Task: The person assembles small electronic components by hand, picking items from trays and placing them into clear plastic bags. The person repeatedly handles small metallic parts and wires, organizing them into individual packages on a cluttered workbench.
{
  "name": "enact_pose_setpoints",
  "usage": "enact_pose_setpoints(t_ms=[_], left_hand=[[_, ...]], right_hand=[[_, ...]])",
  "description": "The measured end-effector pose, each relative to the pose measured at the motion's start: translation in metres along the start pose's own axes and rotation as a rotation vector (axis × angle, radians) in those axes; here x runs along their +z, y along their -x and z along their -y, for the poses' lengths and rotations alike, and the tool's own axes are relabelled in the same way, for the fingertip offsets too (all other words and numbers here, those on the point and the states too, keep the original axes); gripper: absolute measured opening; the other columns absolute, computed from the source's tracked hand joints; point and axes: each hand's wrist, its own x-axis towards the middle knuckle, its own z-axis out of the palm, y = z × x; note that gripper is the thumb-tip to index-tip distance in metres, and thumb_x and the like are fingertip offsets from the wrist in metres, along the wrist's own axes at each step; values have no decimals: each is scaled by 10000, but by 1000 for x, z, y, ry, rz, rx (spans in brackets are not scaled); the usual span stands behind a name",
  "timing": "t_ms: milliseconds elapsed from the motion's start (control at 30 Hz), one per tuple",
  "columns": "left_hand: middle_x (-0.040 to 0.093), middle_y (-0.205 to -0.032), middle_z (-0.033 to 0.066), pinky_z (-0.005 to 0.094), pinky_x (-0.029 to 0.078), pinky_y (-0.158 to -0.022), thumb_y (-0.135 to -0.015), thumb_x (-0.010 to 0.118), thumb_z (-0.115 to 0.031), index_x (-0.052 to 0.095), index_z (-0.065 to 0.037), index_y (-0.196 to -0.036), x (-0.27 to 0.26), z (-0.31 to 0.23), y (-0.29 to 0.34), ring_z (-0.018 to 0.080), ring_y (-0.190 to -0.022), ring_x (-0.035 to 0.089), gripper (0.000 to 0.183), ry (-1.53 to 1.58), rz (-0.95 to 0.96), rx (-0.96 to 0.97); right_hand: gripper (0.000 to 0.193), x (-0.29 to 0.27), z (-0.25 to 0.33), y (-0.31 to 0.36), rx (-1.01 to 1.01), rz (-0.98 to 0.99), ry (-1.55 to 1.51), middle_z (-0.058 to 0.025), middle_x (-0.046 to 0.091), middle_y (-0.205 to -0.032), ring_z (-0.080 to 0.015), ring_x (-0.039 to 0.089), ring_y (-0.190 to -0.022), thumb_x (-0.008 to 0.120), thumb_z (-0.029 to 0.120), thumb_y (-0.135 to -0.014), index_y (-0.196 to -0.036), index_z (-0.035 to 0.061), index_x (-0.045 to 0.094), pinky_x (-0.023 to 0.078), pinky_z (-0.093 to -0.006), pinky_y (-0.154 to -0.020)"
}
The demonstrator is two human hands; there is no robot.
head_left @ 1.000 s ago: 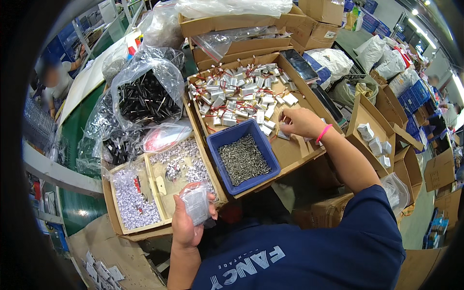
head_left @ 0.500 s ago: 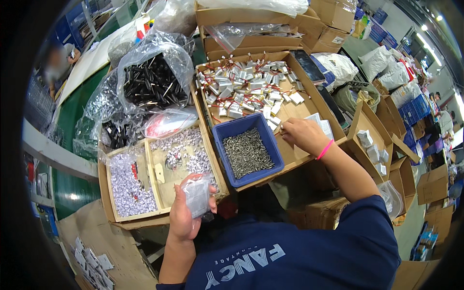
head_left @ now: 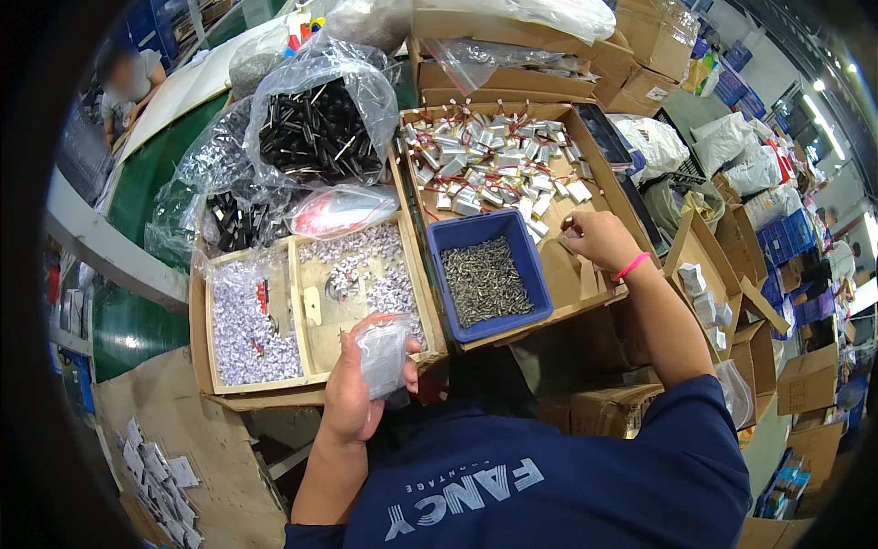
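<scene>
My left hand [head_left: 352, 384] is closed around a small clear plastic bag [head_left: 382, 357] with flat, pale contents that I cannot identify. It is held in front of the wooden divided tray [head_left: 311, 377]. My right hand [head_left: 601, 242], with a pink band at the wrist, has its fingers pinched together over the cardboard tray [head_left: 572, 297]; whatever they hold is too small to make out. Silver battery packs [head_left: 485, 156] with red wires lie heaped beyond that hand. To its left stands a blue plastic bin [head_left: 545, 306] full of small metal screws [head_left: 483, 284].
Small white parts [head_left: 251, 334] fill the wooden tray's left compartment. Behind it, a clear bag holds black plastic pieces [head_left: 320, 133]. A phone [head_left: 599, 135] lies along the cardboard tray's right edge. An open carton with white blocks [head_left: 702, 293] stands at right. Another person [head_left: 133, 87] sits far left.
The view has shifted slightly, so the trays sit further right. Pale cards that showed beside my right hand are no longer visible. My left hand still grips the bag, turned slightly.
</scene>
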Motion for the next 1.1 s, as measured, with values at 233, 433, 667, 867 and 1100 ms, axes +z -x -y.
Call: enact_pose_setpoints(t_ms=[233,433,667,867,1100], left_hand=[[569,-1018,149,306,501,-669,-986,275,-507,358,-41,-1318,-1,-3,-2,175,-758,565,577,-6,71,9],[560,-1043,134,253,479,-654,-976,294,-523,328,-59,-1343,5,-5,-3,133,-756,538,593,-109,131,1],[563,-1075,129,267,474,-706,-994,291,-475,272,-37,-1370,-8,-17,14,132,-797,542,578,-171,68,115],[569,-1067,134,271,475,-709,-994,286,-476,286,-30,-1368,-10,-20,16,133,-795,548,582,-191,38,137],[568,-1027,137,272,479,-681,-992,286,-487,305,-37,-1355,-11,-23,15,139,-775,553,579,-74,91,98]], right_hand=[[262,-46,80,20,-160,3,-1043,-17,663,-858,-77,601,-795,664,9,-817,-1075,-7,623,482,-229,-729],[269,-35,177,25,-550,207,-1187,-58,627,-1021,-109,578,-941,691,-20,-794,-1053,-28,618,469,-251,-835],[230,-24,214,14,-611,438,-1221,-29,644,-1021,-76,579,-913,697,58,-825,-1044,9,643,475,-246,-815],[206,-14,222,8,-677,452,-1173,-24,642,-1003,-81,590,-868,688,64,-834,-1026,12,638,491,-249,-773],[238,-13,221,4,-658,362,-1269,-14,628,-1007,-81,562,-959,694,69,-832,-1055,21,626,456,-246,-856]])
